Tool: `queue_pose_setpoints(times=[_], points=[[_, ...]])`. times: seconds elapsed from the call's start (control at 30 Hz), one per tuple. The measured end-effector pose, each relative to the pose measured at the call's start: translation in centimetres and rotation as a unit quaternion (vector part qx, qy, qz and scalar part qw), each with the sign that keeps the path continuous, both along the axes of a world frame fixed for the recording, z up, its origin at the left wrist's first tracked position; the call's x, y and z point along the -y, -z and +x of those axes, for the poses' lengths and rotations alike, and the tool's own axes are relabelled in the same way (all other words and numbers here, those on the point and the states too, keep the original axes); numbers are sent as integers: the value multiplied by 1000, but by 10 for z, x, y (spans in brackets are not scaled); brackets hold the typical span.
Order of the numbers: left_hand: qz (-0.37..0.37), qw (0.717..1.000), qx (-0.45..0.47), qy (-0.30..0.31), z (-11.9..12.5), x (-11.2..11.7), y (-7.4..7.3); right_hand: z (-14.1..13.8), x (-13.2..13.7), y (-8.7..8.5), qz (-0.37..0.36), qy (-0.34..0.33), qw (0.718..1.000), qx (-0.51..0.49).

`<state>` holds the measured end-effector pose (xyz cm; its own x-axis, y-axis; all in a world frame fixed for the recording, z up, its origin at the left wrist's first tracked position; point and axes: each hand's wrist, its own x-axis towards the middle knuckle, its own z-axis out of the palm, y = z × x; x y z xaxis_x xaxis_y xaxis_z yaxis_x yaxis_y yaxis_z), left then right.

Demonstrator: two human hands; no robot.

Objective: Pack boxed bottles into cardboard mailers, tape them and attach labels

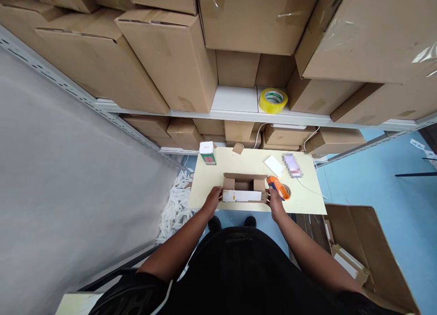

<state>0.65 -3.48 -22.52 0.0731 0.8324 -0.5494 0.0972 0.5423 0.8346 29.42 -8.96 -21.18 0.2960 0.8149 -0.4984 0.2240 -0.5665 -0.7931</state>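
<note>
A small, long cardboard box [229,184] lies near the front edge of the cream table, its top open and end flaps folded inward. A white label [244,195] runs along the side facing me. My left hand [213,197] is closed on the box's left end. At its right end my right hand [274,200] grips the cardboard, fingers bent around the corner. Just beyond that hand lies an orange tape dispenser [278,186] with a roll of tape; whether the hand touches it, I cannot tell.
On the table [205,183] are a green-and-white box [208,153], a cardboard scrap [238,148], a white card [273,165] and a blurred phone-like object [292,165]. A yellow tape roll [273,101] sits on the shelf among cartons. A large open carton [368,242] stands right.
</note>
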Motion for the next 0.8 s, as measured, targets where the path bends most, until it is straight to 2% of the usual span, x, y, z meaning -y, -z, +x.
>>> queue_pose_setpoints(times=[0.1, 0.17, 0.3, 0.37, 0.43, 0.53, 0.7, 0.8], points=[[-16, 999, 15, 31, -4, -4, -5, 1, -5, -5, -1, 40, 999, -12], [7, 997, 19, 68, -9, -5, -7, 3, -6, -9, -3, 22, 999, -25], [81, 981, -2, 176, -16, -6, -13, 6, -5, -25, -20, -72, 995, -73], [108, 969, -69, 209, -14, -6, -16, 2, -6, -34, -39, -128, 991, -6], [123, 959, -145, 209, -7, -4, -19, -8, -7, -42, -66, -162, 978, 117], [120, 950, -228, 176, 13, 0, -23, -32, -11, -48, -107, -169, 947, 253], [76, 931, -328, 139, 43, 5, -35, -63, -14, -47, -123, -141, 921, 340], [69, 932, -331, 131, 43, 5, -40, -63, -13, -44, -120, -131, 919, 352]])
